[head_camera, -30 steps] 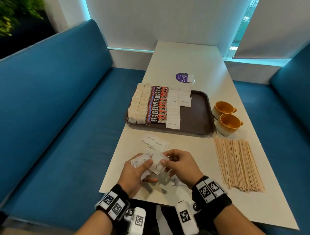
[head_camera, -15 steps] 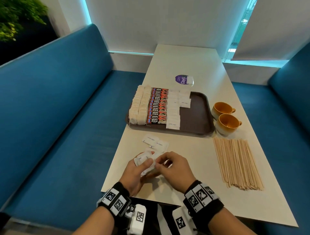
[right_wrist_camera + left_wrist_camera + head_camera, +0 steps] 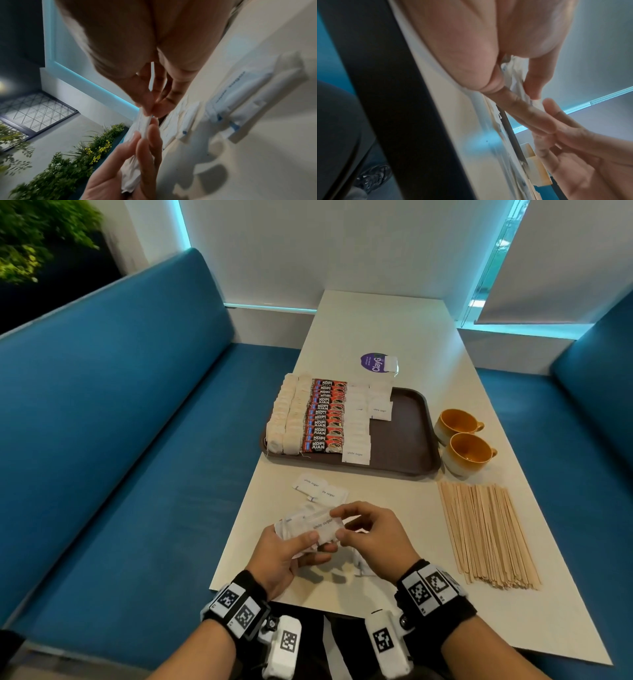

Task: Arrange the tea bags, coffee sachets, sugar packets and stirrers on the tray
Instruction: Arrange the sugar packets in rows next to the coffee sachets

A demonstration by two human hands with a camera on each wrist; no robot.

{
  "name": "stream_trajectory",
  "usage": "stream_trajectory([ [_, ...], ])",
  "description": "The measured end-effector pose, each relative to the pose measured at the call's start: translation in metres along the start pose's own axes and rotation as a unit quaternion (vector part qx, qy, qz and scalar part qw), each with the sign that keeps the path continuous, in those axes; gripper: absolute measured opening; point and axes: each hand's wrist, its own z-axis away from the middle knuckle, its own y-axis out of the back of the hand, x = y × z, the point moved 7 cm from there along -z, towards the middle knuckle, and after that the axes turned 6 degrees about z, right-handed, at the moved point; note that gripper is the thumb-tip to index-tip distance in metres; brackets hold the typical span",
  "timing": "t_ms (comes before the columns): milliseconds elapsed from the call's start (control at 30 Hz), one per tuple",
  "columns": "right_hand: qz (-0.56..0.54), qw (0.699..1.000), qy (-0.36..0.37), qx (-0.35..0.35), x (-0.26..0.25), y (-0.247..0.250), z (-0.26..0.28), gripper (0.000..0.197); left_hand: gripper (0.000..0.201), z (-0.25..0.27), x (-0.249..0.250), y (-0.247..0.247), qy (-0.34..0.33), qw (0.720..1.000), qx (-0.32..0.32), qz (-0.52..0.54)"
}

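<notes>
My left hand cradles the stack of white paper sugar packets while my right hand pinches the top one; I should peel it off singly.

A café or canteen booth: blue padded benches flank a long pale surface, with a serving tray, two cups and a plant.

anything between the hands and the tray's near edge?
Two loose sugar packets lie on the table between the hands' bundle and the tray; head view shows it.
</notes>
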Motion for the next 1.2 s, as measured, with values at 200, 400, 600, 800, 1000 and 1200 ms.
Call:
stream_trajectory([
  [200,-0.011,1.0,-0.008,-0.024,0.006,-0.003,0.003,0.045,0.034,-0.002,-0.001,0.002,0.013,1.0,0.015,-0.001],
  [400,-0.046,0.997,-0.027,-0.053,0.003,-0.008,0.005,0.044,0.032,-0.003,0.0,0.003,0.013,1.0,0.025,0.0],
  [600,-0.041,0.997,-0.038,-0.055,0.005,-0.004,0.005,0.032,0.038,-0.003,0.002,0.0,0.001,1.0,0.025,-0.002],
  [800,-0.083,0.995,-0.053,-0.029,0.014,0.004,-0.001,0.029,0.047,-0.007,-0.002,0.004,-0.014,1.0,0.007,-0.02],
  [1000,-0.099,0.992,-0.066,-0.034,0.017,0.006,-0.014,0.029,0.043,-0.009,0.0,0.007,-0.018,0.999,0.03,-0.025],
  [1200,-0.08,0.995,-0.056,-0.018,0.012,0.036,-0.049,0.03,0.034,-0.011,-0.001,0.008,-0.014,0.999,0.039,-0.01],
])
